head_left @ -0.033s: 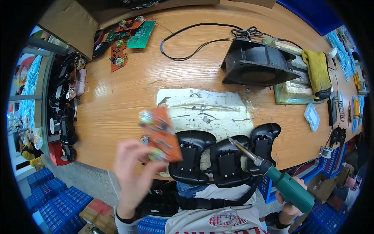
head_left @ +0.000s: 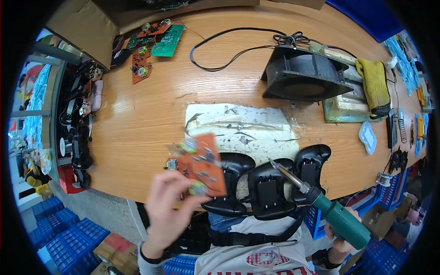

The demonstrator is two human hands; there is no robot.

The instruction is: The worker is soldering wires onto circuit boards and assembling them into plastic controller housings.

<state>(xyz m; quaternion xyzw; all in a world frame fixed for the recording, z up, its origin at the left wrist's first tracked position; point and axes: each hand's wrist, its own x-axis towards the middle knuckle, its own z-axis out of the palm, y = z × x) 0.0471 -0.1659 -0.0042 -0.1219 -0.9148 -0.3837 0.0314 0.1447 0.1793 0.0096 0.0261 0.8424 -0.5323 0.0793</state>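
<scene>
My left hand pinches an orange circuit board by its lower left corner, with the board held up in front of the leftmost black controller shell. Yellow-green joystick parts sit on the board. My right hand is wrapped around the green handle of a soldering iron, whose metal tip points up and left over the middle controller shell. At the table's near edge lie the left shell and the right shell too. Another orange board is partly hidden behind the held one.
A stained white cloth lies mid-table. Beyond it stands a black fan with a looped cable, beside a yellow glove. More orange boards and a green board lie far left. A solder spool is at the right edge.
My left hand has moved slightly right with the orange board, uncovering more of the board behind it. The right hand and soldering iron look unmoved.
</scene>
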